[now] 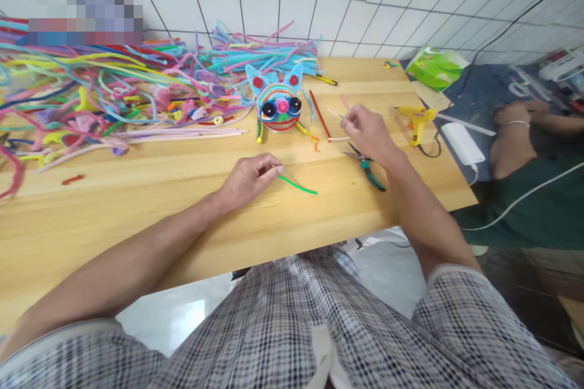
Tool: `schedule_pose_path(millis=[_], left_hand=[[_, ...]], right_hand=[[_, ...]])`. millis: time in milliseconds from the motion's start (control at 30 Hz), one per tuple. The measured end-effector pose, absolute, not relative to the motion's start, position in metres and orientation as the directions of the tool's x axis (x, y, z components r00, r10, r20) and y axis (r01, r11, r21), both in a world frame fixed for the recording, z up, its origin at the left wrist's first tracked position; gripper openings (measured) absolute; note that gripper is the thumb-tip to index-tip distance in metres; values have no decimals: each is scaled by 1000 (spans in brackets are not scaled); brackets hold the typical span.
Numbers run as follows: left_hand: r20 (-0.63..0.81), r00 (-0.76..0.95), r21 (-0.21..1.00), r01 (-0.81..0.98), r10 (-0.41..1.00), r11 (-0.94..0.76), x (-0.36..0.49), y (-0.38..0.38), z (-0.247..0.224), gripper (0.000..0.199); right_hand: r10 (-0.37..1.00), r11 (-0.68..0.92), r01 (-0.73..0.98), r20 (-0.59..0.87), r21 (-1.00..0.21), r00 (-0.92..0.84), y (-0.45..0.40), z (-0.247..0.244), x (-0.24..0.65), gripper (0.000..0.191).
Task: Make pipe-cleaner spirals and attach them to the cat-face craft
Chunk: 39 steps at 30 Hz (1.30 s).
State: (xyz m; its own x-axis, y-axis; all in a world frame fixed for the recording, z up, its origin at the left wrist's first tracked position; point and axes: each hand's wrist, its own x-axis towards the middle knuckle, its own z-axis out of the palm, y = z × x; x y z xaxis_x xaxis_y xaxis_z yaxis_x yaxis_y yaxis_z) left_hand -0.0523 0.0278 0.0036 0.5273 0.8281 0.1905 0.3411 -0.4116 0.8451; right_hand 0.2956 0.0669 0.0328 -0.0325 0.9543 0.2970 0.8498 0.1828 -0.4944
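Note:
My left hand [250,181] is closed over the wood, with a green pipe cleaner [298,185] pinched between thumb and fingers and its end pointing right. My right hand [365,127] is raised farther right, fingertips pressed together. A thin pale bit shows by those fingertips, too small to make out. Between and beyond both hands stands a blue animal head [279,106] of pipe cleaners, with pointed ears, dark round eyes and a pink nose. Green-handled pliers [367,167] lie just below my right hand, jaws apart. A dark red stick [320,115] lies right of the animal head.
Piles of coloured pipe cleaners [137,82] cover the table's [137,219] back left. At right are a yellow glue gun [416,123], a white power strip [463,143] and a green packet [435,68]. Another person's arm [515,140] rests beyond the right edge.

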Motion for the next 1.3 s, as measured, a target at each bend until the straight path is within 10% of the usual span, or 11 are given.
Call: schedule_pose_path(millis=[233, 500, 700, 933, 1300], left_hand=[[198, 268, 901, 328, 943, -283, -54, 28, 27, 34], [-96, 508, 995, 84, 856, 61, -30, 18, 57, 40], [-317, 676, 801, -185, 665, 569, 2, 7, 69, 59], [-358, 648, 746, -235, 672, 623, 5, 3, 59, 46], [-227, 260, 917, -268, 939, 296, -55, 22, 67, 27]], right_hand=[[908, 344, 356, 405, -869, 111, 71, 70, 317, 34], [968, 242, 108, 233, -964, -92, 22, 75, 255, 36], [856, 512, 407, 411, -756, -313, -18, 67, 211, 37], [690, 722, 497, 550, -481, -471, -19, 58, 208, 52], [914, 137, -174, 192, -975, -358, -7, 84, 263, 56]])
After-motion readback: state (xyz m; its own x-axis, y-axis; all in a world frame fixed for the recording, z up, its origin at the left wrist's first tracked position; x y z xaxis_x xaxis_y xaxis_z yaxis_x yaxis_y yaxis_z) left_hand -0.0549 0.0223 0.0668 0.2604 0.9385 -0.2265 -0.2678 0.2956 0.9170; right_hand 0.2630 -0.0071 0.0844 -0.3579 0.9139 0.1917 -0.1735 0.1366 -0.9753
